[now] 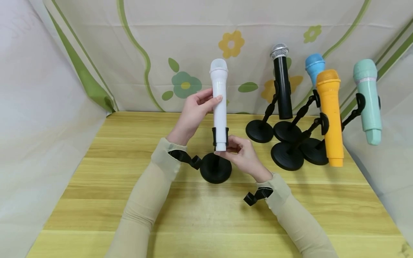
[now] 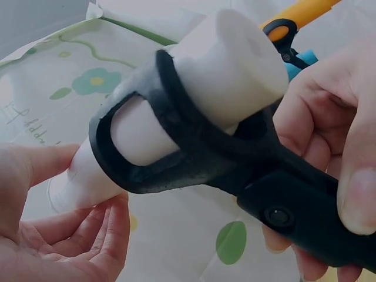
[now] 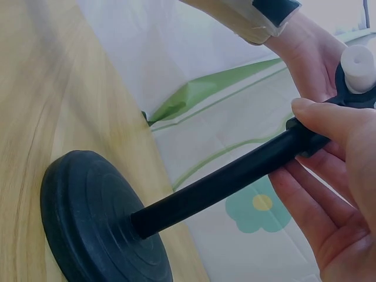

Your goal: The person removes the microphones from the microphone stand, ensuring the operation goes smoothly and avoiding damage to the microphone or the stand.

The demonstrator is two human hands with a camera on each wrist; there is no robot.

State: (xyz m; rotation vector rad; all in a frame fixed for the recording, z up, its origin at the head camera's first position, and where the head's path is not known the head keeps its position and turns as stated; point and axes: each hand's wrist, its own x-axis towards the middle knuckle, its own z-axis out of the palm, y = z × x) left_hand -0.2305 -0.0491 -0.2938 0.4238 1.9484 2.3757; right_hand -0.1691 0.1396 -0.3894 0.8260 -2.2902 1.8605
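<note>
A white microphone point(image 1: 220, 104) sits in the black clip point(image 2: 176, 123) of a desk stand, its lower end passing through the clip. My left hand point(image 1: 196, 111) grips the microphone's upper body between thumb and fingers. Lower down, my right hand point(image 1: 243, 156) holds the top of the stand's pole point(image 3: 223, 182) just beneath the clip, with the thumb across the joint. The stand's round black base point(image 1: 215, 168) rests on the wooden table. In the left wrist view the microphone's white end point(image 2: 252, 64) sticks out past the clip ring.
To the right stand several microphones on black stands: a black one with a silver head point(image 1: 282, 82), a blue one point(image 1: 315, 66), an orange one point(image 1: 332, 118) and a mint-green one point(image 1: 368, 100). Behind the table point(image 1: 129, 143) hangs a flowered curtain point(image 1: 193, 36).
</note>
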